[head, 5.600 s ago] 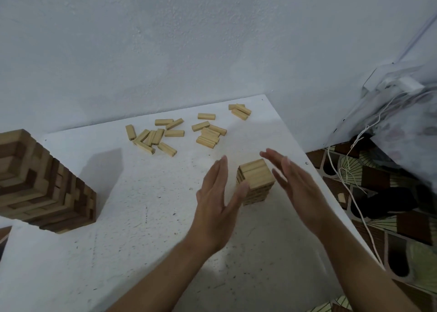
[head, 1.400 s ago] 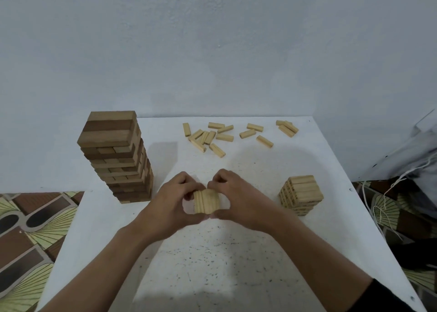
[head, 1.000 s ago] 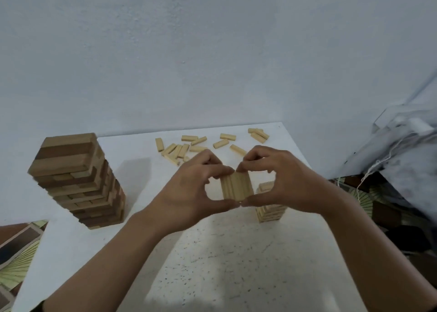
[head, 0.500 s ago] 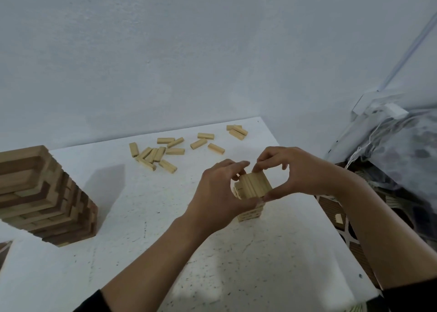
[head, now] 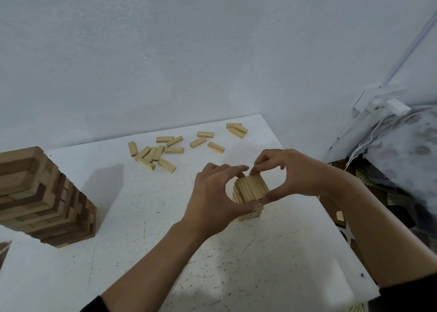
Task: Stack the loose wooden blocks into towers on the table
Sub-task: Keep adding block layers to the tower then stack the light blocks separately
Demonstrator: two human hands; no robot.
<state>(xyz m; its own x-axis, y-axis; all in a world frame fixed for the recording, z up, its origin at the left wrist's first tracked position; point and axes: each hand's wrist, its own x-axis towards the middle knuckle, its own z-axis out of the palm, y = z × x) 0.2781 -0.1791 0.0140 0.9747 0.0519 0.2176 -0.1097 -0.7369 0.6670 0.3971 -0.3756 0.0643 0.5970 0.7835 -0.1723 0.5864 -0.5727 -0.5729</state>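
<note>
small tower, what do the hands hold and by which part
Left hand and right hand pinch the top block layer by its near and far edges.

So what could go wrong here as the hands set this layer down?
Both the left hand and right hand pinch the block layer atop the small tower; letting go unevenly could leave it skewed or split apart. The tower stands near the table edge, so a nudge might send blocks over it.

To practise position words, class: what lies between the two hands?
Head view: a layer of light blocks, pinched between left hand and right hand, atop the small tower.
</note>
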